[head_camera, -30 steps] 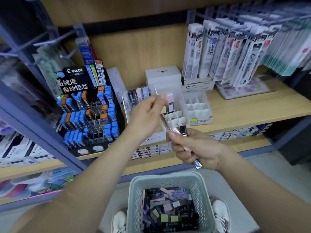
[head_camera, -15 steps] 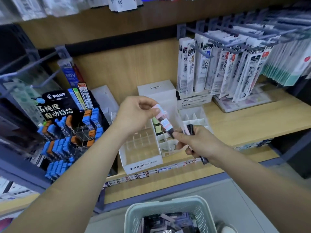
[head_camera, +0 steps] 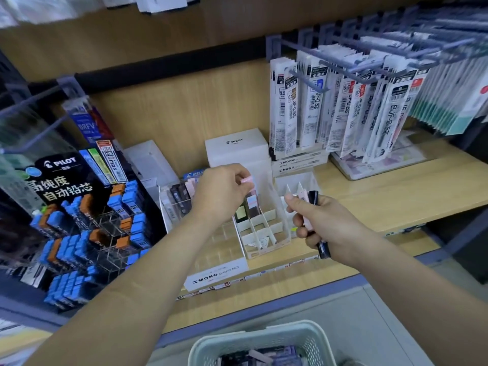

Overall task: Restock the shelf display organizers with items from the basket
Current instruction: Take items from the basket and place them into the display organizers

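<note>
My left hand (head_camera: 221,192) pinches the pink top of a slim lead case (head_camera: 251,200) that stands in a back cell of the white divided organizer (head_camera: 260,232) on the wooden shelf. My right hand (head_camera: 326,225) hovers just right of that organizer and grips a bundle of lead cases (head_camera: 310,207), pink and black ones, with a black end sticking out below the palm. A clear MONO organizer (head_camera: 215,273) sits in front of my left wrist. At the bottom edge, the pale green basket (head_camera: 237,344) holds several more cases.
A black PILOT lead display (head_camera: 87,220) with blue and orange cases stands at the left. A white PILOT box (head_camera: 237,147) sits behind the organizers, and another white divided tray (head_camera: 297,184) beside it. Refill packs (head_camera: 343,109) hang from hooks at upper right.
My left hand carried the pink-topped case from my right hand's bundle back over the white organizer and lowered it into a cell. The view tilted up, so the basket dropped toward the bottom edge.
</note>
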